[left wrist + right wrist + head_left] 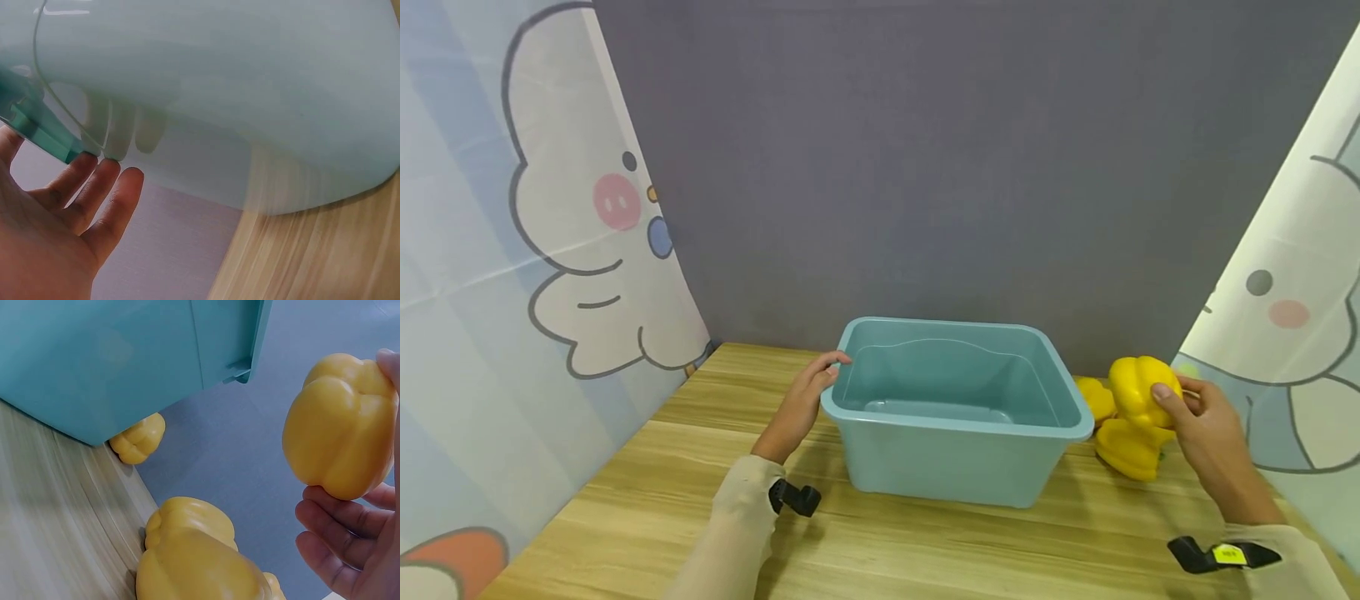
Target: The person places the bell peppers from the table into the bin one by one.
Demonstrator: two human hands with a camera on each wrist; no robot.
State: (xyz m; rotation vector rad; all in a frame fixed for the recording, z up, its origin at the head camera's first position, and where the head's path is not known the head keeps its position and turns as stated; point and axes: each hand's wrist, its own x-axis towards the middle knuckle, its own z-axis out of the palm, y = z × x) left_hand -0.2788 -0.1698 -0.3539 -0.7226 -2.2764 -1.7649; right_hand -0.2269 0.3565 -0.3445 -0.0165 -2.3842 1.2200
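A pale teal plastic bin (955, 458) stands upright on the table, its inside floor visible. At its left rim is my left hand (805, 400), with fingers touching the edge. In the left wrist view, that hand's fingers (112, 212) are nearly straight and reflect in the glossy outer wall. Right of the bin, my right hand (1210, 425) holds a yellow bell pepper (1138, 390) above the table, between thumb and fingers. Beneath it lies another yellow bell pepper (1127, 448); one more pepper (1093, 398) sits behind, close to the bin's right side.
The wooden table (700, 467) has a grey backdrop (910, 167) behind it. Curtains with cartoon figures hang at left (467, 250) and right (1300, 333). In the right wrist view, a pepper (139, 439) lies by the bin's base, with others (200, 556) grouped nearer.
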